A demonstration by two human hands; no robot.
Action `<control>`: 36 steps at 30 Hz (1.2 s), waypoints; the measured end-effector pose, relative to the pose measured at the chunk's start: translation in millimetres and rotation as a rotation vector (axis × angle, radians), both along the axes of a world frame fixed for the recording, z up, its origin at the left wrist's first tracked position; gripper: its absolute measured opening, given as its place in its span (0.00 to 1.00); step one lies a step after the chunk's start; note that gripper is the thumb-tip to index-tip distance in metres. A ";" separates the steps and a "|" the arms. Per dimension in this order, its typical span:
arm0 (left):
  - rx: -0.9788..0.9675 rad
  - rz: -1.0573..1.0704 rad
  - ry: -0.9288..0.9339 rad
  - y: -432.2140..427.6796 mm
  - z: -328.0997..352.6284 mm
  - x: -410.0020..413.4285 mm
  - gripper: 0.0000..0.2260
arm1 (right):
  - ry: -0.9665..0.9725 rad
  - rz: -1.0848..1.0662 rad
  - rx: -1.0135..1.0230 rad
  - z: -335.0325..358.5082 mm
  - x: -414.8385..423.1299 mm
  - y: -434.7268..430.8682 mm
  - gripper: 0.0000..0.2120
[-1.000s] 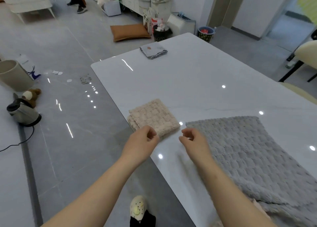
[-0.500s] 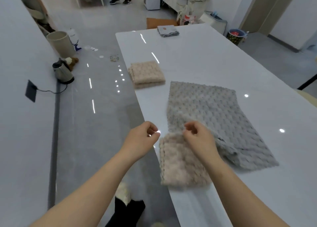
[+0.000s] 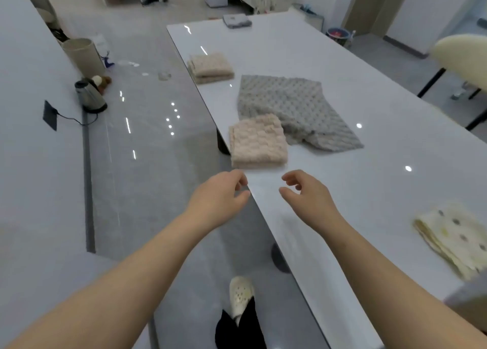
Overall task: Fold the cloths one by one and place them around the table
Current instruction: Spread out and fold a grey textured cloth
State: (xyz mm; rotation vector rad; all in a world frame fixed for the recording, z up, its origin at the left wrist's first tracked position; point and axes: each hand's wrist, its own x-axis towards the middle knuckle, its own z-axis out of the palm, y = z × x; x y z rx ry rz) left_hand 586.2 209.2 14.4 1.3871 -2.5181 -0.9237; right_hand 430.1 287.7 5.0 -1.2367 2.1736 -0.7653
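Note:
A folded beige cloth [image 3: 257,141] lies by the white table's [image 3: 369,195] left edge, partly on a spread grey cloth [image 3: 297,111]. Farther along that edge sits another folded beige cloth [image 3: 210,67], and a folded grey cloth [image 3: 236,21] rests at the far end. A cream dotted cloth [image 3: 454,238] lies folded at the near right. My left hand [image 3: 221,198] and my right hand [image 3: 307,194] hover just short of the near beige cloth, fingers loosely curled and apart, holding nothing.
A kettle [image 3: 89,95] with a cord, a beige bin [image 3: 83,56] and a small plush toy stand on the floor to the left. A cream chair [image 3: 463,61] is at the table's right side. A person's legs show at the far back.
The view has drawn back along the table. Both hands let go of the near beige cloth, which now lies folded on the table, and they have pulled back toward me.

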 end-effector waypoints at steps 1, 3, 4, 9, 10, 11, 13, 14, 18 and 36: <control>0.000 -0.008 -0.002 12.6 -0.2 0.9 0.11 | -0.011 -0.005 0.007 -0.6 1.0 15.3 0.14; 0.001 -0.036 -0.006 40.9 0.8 -3.0 0.11 | -0.014 -0.013 0.014 0.0 -2.2 49.0 0.14; 0.007 -0.054 -0.010 54.4 1.7 -7.8 0.11 | -0.019 -0.027 0.016 0.9 -6.0 64.6 0.14; -0.009 -0.113 0.005 102.8 6.4 -45.7 0.11 | -0.032 -0.086 -0.001 3.2 -40.6 114.1 0.14; -0.024 -0.120 0.001 109.2 6.2 -57.3 0.11 | -0.027 -0.077 -0.009 3.6 -51.1 119.7 0.14; -0.034 -0.121 -0.002 114.5 5.6 -68.0 0.11 | -0.019 -0.066 -0.016 3.7 -60.8 123.1 0.14; -0.039 -0.110 -0.006 126.8 2.2 -97.8 0.11 | -0.002 -0.039 -0.027 2.3 -89.1 131.7 0.14; -0.044 -0.100 -0.010 132.5 0.3 -115.0 0.11 | 0.006 -0.023 -0.031 0.4 -106.3 135.0 0.14; -0.046 -0.014 -0.027 158.4 -5.8 -178.3 0.11 | 0.007 0.076 -0.024 -6.8 -174.1 148.5 0.15; -0.052 0.148 -0.050 147.3 -2.3 -365.9 0.13 | 0.046 0.307 0.030 3.0 -370.4 105.2 0.15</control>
